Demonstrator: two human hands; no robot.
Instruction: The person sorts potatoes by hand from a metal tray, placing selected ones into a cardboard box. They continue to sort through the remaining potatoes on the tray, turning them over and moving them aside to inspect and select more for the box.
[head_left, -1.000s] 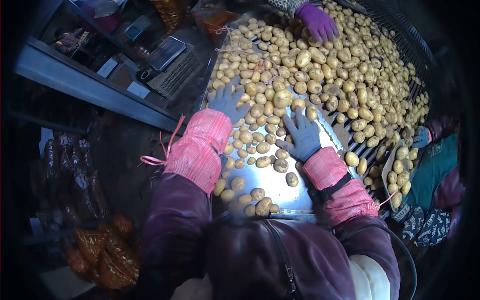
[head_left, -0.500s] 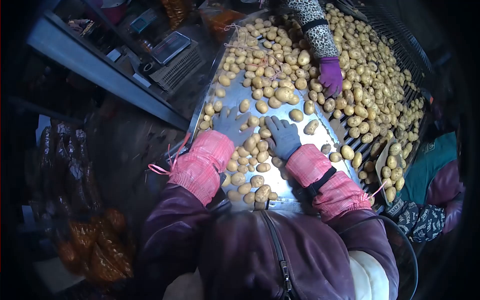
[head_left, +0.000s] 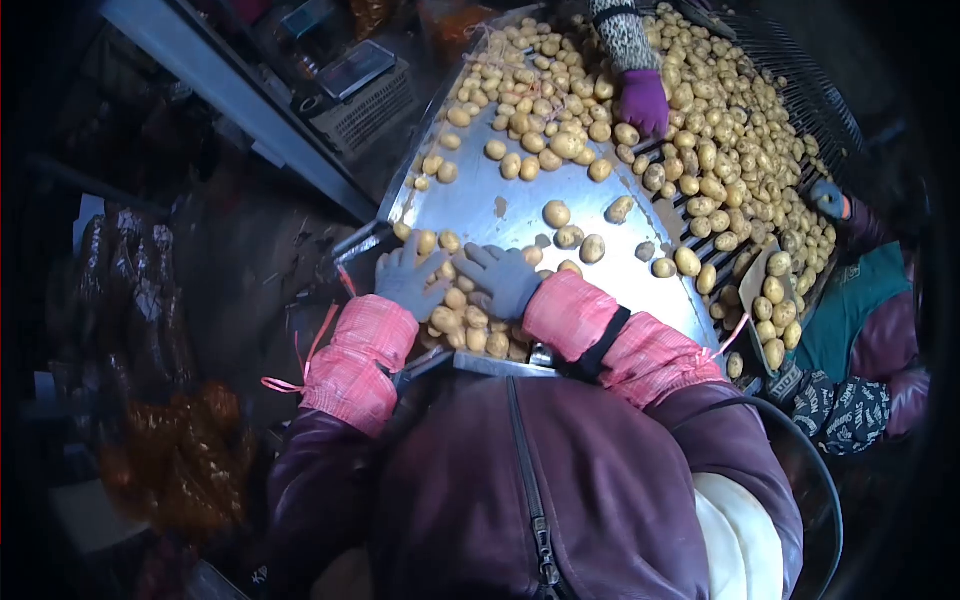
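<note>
My left hand (head_left: 410,281), in a grey glove and pink sleeve cover, rests with fingers spread at the left edge of a cluster of potatoes (head_left: 472,326). From the other side my right hand (head_left: 500,281), gloved the same way, lies over the cluster with its fingers apart. The potatoes are gathered between both hands and my body, at the narrow near end of the metal table (head_left: 475,208). Some of them are hidden under my gloves. A few loose potatoes (head_left: 569,237) lie just beyond my right hand.
A large potato heap (head_left: 740,150) covers the slatted rack (head_left: 800,60) at right. Another person's purple-gloved hand (head_left: 644,102) reaches into it; a second person's gloved hand (head_left: 828,198) is at its right edge. A metal post (head_left: 240,105) and a crate (head_left: 365,115) stand left.
Both my hands have drawn closer to my body, bringing potatoes together at the table's near end. More bare metal shows beyond them. The purple-gloved hand has shifted slightly away.
</note>
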